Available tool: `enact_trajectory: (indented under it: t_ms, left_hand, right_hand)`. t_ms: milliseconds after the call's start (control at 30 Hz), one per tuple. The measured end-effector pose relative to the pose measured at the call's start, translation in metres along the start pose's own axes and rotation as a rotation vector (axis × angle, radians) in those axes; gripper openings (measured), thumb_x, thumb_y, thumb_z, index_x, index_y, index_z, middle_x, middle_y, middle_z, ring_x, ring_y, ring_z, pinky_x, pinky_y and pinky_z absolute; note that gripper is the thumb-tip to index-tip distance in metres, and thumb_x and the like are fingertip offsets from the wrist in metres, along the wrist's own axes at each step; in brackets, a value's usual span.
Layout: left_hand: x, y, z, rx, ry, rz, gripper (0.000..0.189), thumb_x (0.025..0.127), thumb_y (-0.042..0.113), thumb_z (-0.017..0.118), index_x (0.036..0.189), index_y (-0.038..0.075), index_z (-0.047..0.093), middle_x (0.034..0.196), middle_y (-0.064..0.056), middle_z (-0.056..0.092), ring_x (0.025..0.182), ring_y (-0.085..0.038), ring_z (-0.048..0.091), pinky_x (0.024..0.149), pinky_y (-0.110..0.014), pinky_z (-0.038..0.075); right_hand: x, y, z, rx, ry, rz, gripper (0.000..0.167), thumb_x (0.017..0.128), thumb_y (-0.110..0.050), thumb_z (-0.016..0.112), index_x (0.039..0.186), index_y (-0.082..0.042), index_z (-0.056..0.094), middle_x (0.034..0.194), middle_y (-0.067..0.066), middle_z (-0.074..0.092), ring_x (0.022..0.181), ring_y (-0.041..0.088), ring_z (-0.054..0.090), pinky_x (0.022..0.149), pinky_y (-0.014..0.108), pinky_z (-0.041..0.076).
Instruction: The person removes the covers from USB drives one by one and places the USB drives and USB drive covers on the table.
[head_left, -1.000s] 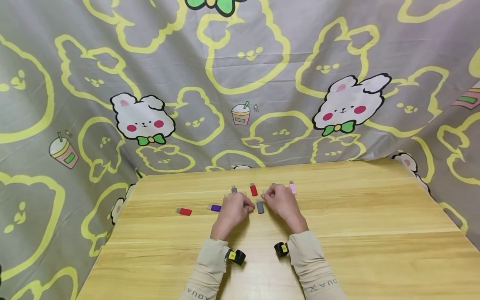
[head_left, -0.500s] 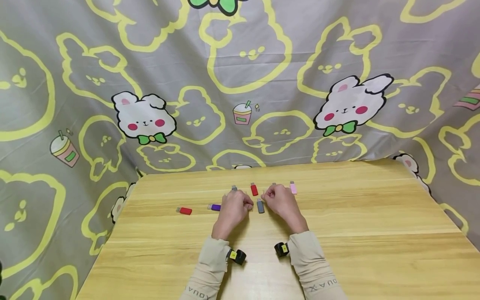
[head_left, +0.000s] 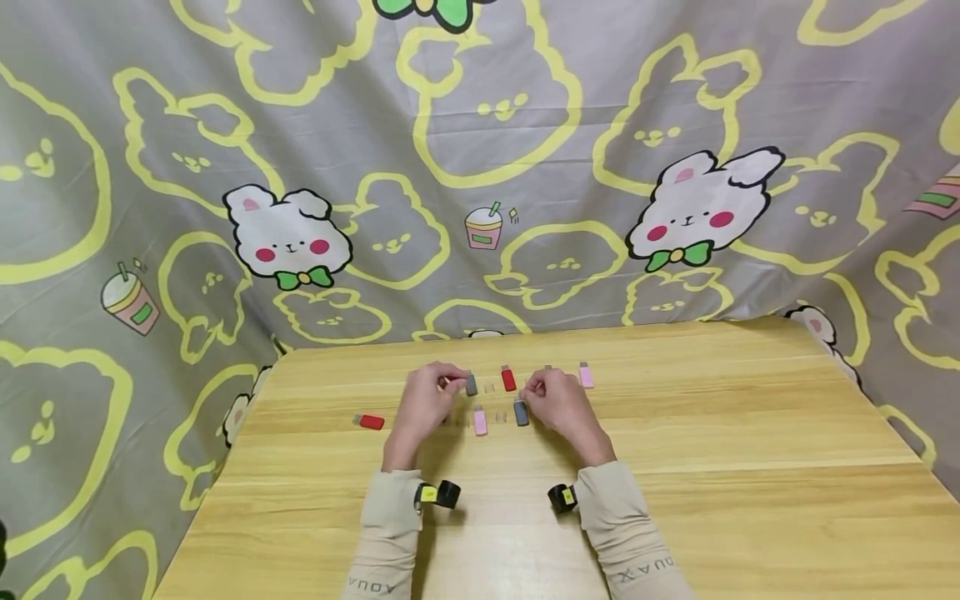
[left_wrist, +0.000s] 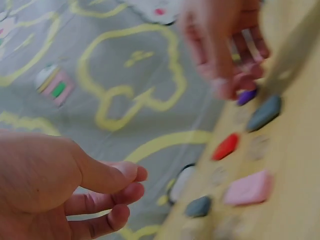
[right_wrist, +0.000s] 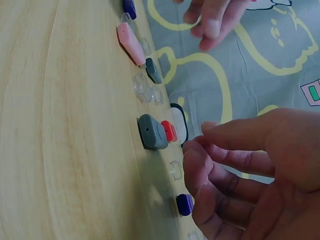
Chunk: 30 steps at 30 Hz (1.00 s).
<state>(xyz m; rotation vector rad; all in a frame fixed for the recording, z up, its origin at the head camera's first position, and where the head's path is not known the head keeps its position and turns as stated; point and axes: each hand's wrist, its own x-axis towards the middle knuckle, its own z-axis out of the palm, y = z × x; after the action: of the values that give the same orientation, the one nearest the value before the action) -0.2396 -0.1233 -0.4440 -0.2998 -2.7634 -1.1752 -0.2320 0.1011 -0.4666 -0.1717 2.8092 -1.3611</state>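
In the head view several USB sticks lie in two rows. My left hand [head_left: 429, 402] hovers over the left part, its fingertips beside a grey stick [head_left: 471, 383] in the back row. In the left wrist view its thumb and forefinger come close together, with nothing visible between them. My right hand [head_left: 561, 402] is bent above the front grey stick [head_left: 521, 412]; its fingers are loosely curled and I see nothing held. A pink stick [head_left: 480, 422] and a red stick [head_left: 508, 378] lie between the hands. The purple stick [right_wrist: 185, 205] is below my right hand.
Small clear pieces [head_left: 501, 417] lie between the sticks. A second red stick [head_left: 369, 422] is at the far left, and another pink stick [head_left: 586, 375] at the right end. A patterned curtain [head_left: 540, 192] hangs behind the wooden table [head_left: 720, 467].
My left hand has moved left and back, uncovering the front pink stick, the back grey stick and clear pieces, and now covering the left purple stick. My right hand has stayed about still.
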Motion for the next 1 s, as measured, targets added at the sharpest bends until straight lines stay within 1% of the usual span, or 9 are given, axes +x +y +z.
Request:
enact_trajectory:
  t_ms: [133, 200, 333, 433, 567, 667, 867, 1000]
  left_hand:
    - [-0.002, -0.01, -0.023, -0.024, 0.059, -0.036, 0.011, 0.098, 0.006, 0.07, 0.103, 0.003, 0.079, 0.095, -0.007, 0.073, 0.084, -0.023, 0.059, 0.066, -0.032, 0.045]
    - [-0.003, -0.014, -0.031, -0.033, 0.075, -0.06, 0.011, 0.098, 0.006, 0.07, 0.103, 0.004, 0.079, 0.098, -0.007, 0.074, 0.086, -0.024, 0.06, 0.069, -0.033, 0.046]
    - [-0.005, -0.024, -0.045, -0.038, 0.083, -0.091, 0.012, 0.097, 0.004, 0.07, 0.105, 0.004, 0.079, 0.099, -0.009, 0.074, 0.089, -0.025, 0.061, 0.072, -0.033, 0.046]
    - [-0.007, -0.03, -0.053, -0.033, 0.08, -0.112, 0.013, 0.096, 0.004, 0.071, 0.107, 0.003, 0.078, 0.101, -0.01, 0.074, 0.091, -0.027, 0.062, 0.074, -0.033, 0.046]
    - [-0.009, -0.036, -0.062, -0.035, 0.091, -0.133, 0.014, 0.097, 0.004, 0.07, 0.108, 0.004, 0.078, 0.103, -0.012, 0.074, 0.094, -0.029, 0.062, 0.074, -0.033, 0.046]
    - [-0.01, -0.039, -0.067, -0.042, 0.106, -0.135, 0.014, 0.097, 0.004, 0.069, 0.108, 0.004, 0.078, 0.104, -0.012, 0.074, 0.095, -0.03, 0.062, 0.074, -0.033, 0.046]
    - [-0.011, -0.045, -0.074, -0.075, 0.181, -0.138, 0.015, 0.098, 0.007, 0.069, 0.109, 0.001, 0.077, 0.105, -0.014, 0.074, 0.097, -0.029, 0.063, 0.079, -0.035, 0.045]
    - [-0.012, -0.049, -0.078, -0.101, 0.233, -0.14, 0.02, 0.101, 0.014, 0.068, 0.114, 0.002, 0.076, 0.106, -0.015, 0.074, 0.101, -0.029, 0.063, 0.083, -0.036, 0.044]
  right_hand:
    - [0.0, -0.005, 0.004, -0.013, -0.002, -0.041, 0.009, 0.093, -0.01, 0.075, 0.087, -0.005, 0.07, 0.068, 0.0, 0.06, 0.053, 0.013, 0.05, 0.052, 0.028, 0.042]
    - [0.001, -0.007, 0.006, -0.021, 0.002, -0.059, 0.008, 0.093, -0.01, 0.075, 0.088, -0.006, 0.071, 0.07, -0.001, 0.062, 0.056, 0.013, 0.053, 0.055, 0.028, 0.045]
    - [0.001, -0.011, 0.01, -0.013, 0.021, -0.105, 0.006, 0.095, -0.009, 0.074, 0.09, -0.008, 0.071, 0.076, -0.002, 0.065, 0.067, 0.013, 0.059, 0.065, 0.031, 0.052]
    - [0.001, -0.014, 0.013, 0.01, 0.047, -0.139, 0.007, 0.095, -0.006, 0.072, 0.089, -0.009, 0.071, 0.08, -0.002, 0.066, 0.073, 0.013, 0.061, 0.071, 0.032, 0.054]
    - [0.0, -0.017, 0.017, 0.032, 0.068, -0.198, 0.007, 0.095, -0.003, 0.071, 0.09, -0.007, 0.072, 0.08, -0.002, 0.066, 0.072, 0.012, 0.061, 0.069, 0.03, 0.054]
    - [0.0, -0.021, 0.022, 0.038, 0.077, -0.249, 0.005, 0.095, -0.001, 0.07, 0.092, -0.004, 0.073, 0.08, -0.002, 0.066, 0.071, 0.01, 0.061, 0.067, 0.027, 0.054]
    - [-0.003, -0.035, 0.038, 0.051, 0.076, -0.31, 0.007, 0.093, 0.003, 0.07, 0.098, -0.001, 0.073, 0.084, -0.001, 0.067, 0.075, 0.011, 0.061, 0.067, 0.024, 0.055]
    - [-0.006, -0.043, 0.054, 0.011, 0.042, -0.352, 0.011, 0.093, 0.001, 0.07, 0.103, -0.002, 0.073, 0.09, -0.001, 0.067, 0.079, 0.011, 0.062, 0.069, 0.023, 0.055]
